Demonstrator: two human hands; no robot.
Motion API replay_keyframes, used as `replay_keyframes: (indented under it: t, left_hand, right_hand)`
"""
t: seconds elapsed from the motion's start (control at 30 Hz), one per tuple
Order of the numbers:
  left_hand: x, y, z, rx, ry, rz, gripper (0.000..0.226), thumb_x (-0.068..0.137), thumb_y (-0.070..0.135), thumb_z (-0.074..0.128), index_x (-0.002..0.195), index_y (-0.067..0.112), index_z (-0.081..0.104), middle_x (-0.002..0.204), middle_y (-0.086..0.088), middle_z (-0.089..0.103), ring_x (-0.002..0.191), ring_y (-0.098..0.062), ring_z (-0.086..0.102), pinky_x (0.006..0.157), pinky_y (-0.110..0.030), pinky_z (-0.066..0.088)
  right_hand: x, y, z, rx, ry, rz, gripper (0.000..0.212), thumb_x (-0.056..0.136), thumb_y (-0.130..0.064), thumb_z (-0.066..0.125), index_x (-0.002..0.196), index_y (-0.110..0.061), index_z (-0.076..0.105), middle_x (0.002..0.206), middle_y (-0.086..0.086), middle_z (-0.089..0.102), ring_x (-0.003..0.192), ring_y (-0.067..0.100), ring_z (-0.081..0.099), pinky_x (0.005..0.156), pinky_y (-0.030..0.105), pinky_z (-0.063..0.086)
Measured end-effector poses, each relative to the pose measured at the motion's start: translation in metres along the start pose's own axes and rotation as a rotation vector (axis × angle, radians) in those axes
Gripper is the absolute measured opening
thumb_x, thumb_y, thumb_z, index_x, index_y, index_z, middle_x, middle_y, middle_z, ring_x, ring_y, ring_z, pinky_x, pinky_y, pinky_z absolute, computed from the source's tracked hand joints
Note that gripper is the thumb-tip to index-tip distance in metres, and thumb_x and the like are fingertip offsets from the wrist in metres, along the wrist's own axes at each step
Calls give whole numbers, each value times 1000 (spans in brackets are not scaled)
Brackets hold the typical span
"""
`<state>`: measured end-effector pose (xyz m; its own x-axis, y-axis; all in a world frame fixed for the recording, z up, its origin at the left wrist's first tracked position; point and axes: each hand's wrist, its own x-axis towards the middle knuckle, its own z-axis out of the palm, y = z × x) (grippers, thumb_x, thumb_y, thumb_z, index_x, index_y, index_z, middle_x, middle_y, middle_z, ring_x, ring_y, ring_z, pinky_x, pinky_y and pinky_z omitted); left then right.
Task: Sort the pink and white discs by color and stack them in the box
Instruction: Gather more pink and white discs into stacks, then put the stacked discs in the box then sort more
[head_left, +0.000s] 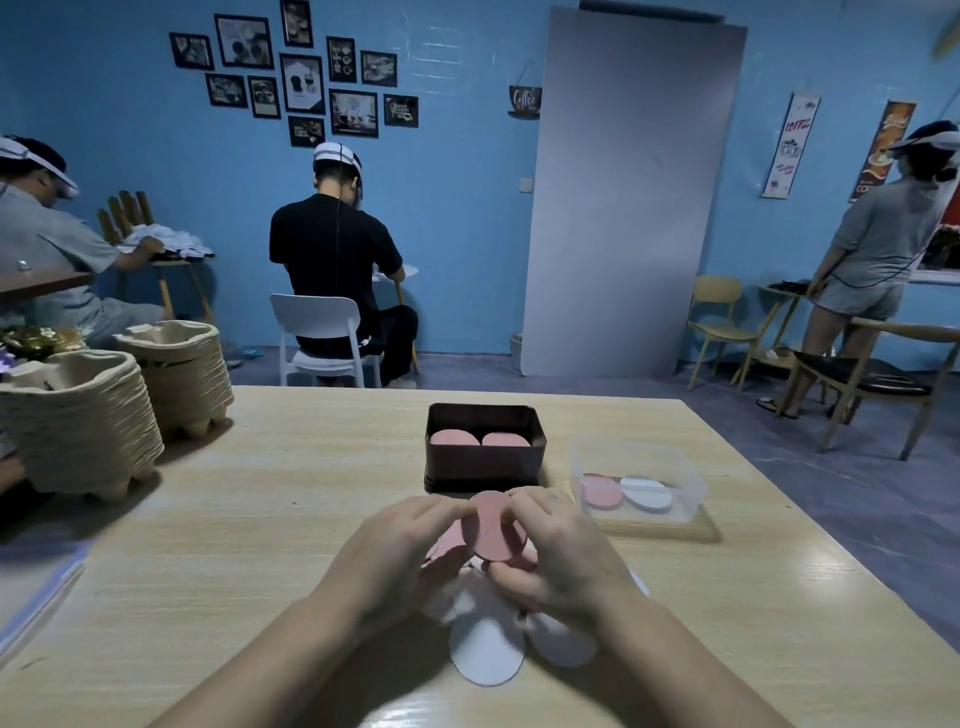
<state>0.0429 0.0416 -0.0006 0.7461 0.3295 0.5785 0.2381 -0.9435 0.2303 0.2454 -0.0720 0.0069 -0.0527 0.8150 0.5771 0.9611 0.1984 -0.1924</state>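
Note:
My left hand (400, 556) and my right hand (558, 553) together pinch a pink disc (493, 530), held upright above a loose pile on the table. White discs (485, 652) lie under and in front of my hands, with more pink discs (447, 540) partly hidden beneath my left fingers. Just beyond my hands stands the dark box (483, 462), holding two side-by-side stacks of pink discs (454, 437). To its right a clear plastic tub (639, 483) contains a pink disc (602, 491) and a white disc (647, 493).
Two stacks of pulp egg trays (78, 421) stand at the table's left edge. The wooden table (260, 519) ends just behind the dark box. Other people sit and stand in the room beyond, with chairs (319, 338) around them.

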Motion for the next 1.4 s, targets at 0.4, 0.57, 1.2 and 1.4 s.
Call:
replay_keyframes:
  t: [0.4,0.57,1.2,1.4]
  left_hand:
    - [50,-74,5,132,45,-50,43,97,46,52,134,26,61,140,11,57,124,-15,56,104,-36,43]
    - [62,-89,8,136,34,-47,36,99,46,49,126,28,63,132,14,60,122,-12,56,102,-32,39]
    - [63,-89,9,77,60,-56,28,99,42,49,118,27,63,121,18,58,115,-9,54,96,-32,39]
    - [61,-85,5,78,23,-87,33,99,43,48,122,26,63,125,16,59,118,-11,55,99,-30,40]
  right_hand:
    - [81,77,1,4,89,115,37,71,-50,68,88,-20,56,87,-7,58,82,18,48,75,36,46]
    - [119,102,0,30,10,171,37,70,-57,67,87,-27,53,87,-12,57,88,15,49,78,34,47]
    - [138,127,13,-20,-171,290,47,66,-70,75,94,-34,65,98,-20,67,98,7,53,89,35,38]
    - [116,120,11,-2,62,153,34,85,-58,57,89,-25,64,91,-13,65,92,17,58,85,40,49]
